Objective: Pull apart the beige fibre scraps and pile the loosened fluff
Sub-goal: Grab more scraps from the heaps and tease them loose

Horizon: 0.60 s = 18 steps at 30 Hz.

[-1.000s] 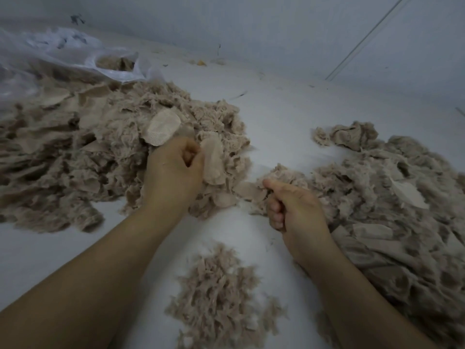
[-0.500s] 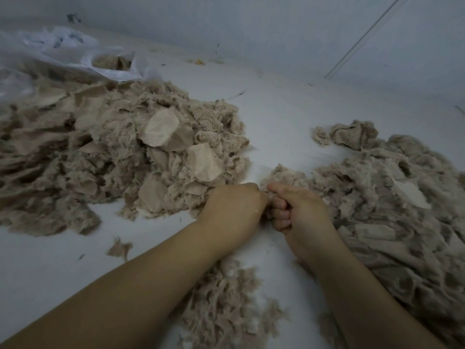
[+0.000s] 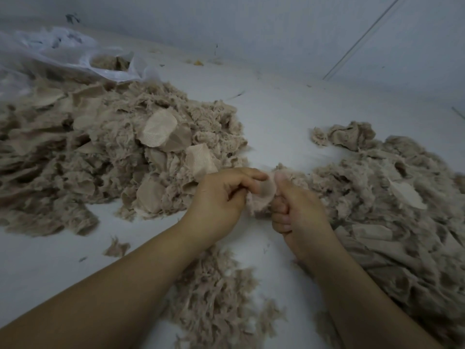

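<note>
Both hands met over the white surface (image 3: 276,117), sharing one beige scrap (image 3: 261,195). The left hand (image 3: 221,195) pinched the scrap's left edge between thumb and curled fingers; the right hand (image 3: 299,210) gripped its right edge, thumb on top, fingers curled beneath. Left of the scrap lay the large heap of scraps (image 3: 105,157), with a plastic bag (image 3: 63,54) behind it. Right of the scrap spread a second heap (image 3: 390,210). Nearer the person than the scrap sat the loosened fluff pile (image 3: 216,293).
</note>
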Each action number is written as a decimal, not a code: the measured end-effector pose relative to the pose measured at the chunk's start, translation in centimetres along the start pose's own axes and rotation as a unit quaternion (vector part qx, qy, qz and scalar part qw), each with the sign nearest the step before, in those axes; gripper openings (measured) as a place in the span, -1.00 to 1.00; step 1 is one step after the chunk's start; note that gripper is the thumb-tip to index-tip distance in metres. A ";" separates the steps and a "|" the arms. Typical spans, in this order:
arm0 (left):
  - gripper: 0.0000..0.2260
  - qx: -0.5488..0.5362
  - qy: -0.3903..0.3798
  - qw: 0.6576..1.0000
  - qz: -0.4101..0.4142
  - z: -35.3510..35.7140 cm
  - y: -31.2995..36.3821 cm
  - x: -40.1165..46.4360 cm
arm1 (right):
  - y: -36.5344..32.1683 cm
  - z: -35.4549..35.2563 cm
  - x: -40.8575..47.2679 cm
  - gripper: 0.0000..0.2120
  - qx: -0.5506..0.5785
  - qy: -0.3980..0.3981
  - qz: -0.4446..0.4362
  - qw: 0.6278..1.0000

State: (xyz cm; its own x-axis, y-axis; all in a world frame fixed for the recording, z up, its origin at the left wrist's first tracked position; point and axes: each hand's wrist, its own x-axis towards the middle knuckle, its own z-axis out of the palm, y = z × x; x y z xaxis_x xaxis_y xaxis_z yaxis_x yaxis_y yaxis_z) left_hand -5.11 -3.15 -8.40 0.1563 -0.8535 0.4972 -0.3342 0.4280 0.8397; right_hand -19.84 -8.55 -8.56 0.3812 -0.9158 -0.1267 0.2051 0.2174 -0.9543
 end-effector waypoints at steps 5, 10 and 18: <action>-0.83 -0.135 0.049 0.976 -0.162 0.0 0.5 0.1 | 0.5 0.0 -0.2 -0.78 -0.046 -0.004 -0.057 0.997; -0.86 -0.093 -0.043 0.970 -0.218 -0.4 0.9 -0.1 | 0.7 0.1 -0.2 -0.67 -0.029 0.022 -0.062 0.997; -0.70 -0.074 -0.224 0.942 -0.237 -3.6 1.2 0.4 | 0.9 0.2 -0.1 -0.58 -0.005 0.035 -0.076 0.996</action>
State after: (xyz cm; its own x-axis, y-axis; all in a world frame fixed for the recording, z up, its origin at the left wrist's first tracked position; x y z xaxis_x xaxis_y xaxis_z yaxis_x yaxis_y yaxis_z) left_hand -2.05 -1.92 -6.41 -0.1649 -0.9848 -0.0548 -0.1866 -0.0235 0.9822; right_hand -19.52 -8.19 -9.32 0.2819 -0.9594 0.0004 0.2470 0.0722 -0.9663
